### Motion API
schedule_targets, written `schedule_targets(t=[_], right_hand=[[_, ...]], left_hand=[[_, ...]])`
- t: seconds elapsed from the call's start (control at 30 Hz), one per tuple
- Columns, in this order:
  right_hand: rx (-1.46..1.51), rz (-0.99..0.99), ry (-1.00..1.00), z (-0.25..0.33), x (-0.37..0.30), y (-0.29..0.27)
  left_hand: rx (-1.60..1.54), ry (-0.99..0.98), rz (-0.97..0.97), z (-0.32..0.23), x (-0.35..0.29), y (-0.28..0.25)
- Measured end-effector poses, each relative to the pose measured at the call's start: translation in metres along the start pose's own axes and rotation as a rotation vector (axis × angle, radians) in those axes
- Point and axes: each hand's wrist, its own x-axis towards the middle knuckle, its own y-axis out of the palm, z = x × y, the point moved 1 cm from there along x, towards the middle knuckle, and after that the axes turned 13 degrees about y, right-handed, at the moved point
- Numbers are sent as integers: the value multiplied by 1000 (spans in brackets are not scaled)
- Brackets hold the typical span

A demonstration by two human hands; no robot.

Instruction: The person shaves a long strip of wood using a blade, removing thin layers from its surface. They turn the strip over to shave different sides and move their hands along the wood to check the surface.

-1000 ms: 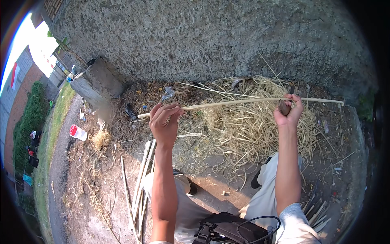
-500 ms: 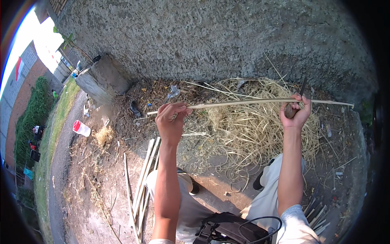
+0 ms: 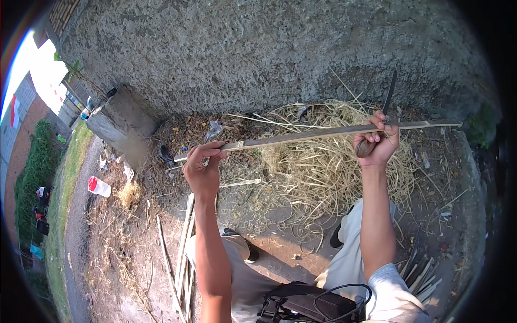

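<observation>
A long, narrow bamboo strip (image 3: pixel 301 135) stretches across in front of me, raised above the ground and slightly higher at its right end. My left hand (image 3: pixel 203 168) pinches it close to its left end, fingers closed. Nearer the other end, my right hand (image 3: pixel 377 142) has its fingers around the strip and also grips a knife (image 3: pixel 391 90). The knife's rounded wooden handle sits in that palm, and its dark blade points up and away beyond the strip. A darker face of the strip shows along most of its length.
Behind the strip, a heap of pale shavings (image 3: pixel 328 167) lies against a rough wall (image 3: pixel 242 54). Bamboo lengths (image 3: pixel 183 242) rest by my left leg, more pieces (image 3: pixel 420 277) at lower right. A red-lidded bottle (image 3: pixel 99 186) and concrete block (image 3: pixel 124 116) are left.
The strip has rolled over, showing a darker face instead of a pale one. Both hands sit a little farther left in view, and more of the knife blade shows. The view has shifted slightly.
</observation>
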Motion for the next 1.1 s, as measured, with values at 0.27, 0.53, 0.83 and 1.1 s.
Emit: schedule_targets(t=[0.27,0.53,0.83,1.1], right_hand=[[-48,3,0,-9,-2,8],[-183,-46,1,-15,-5,16],[-143,-24,27,-15,-4,16],[-246,-61,-13,-14,-5,15]], left_hand=[[71,6,132,0,2,0],[130,-20,248,3,0,-2],[67,67,106,7,0,0],[157,66,47,3,1,-3]])
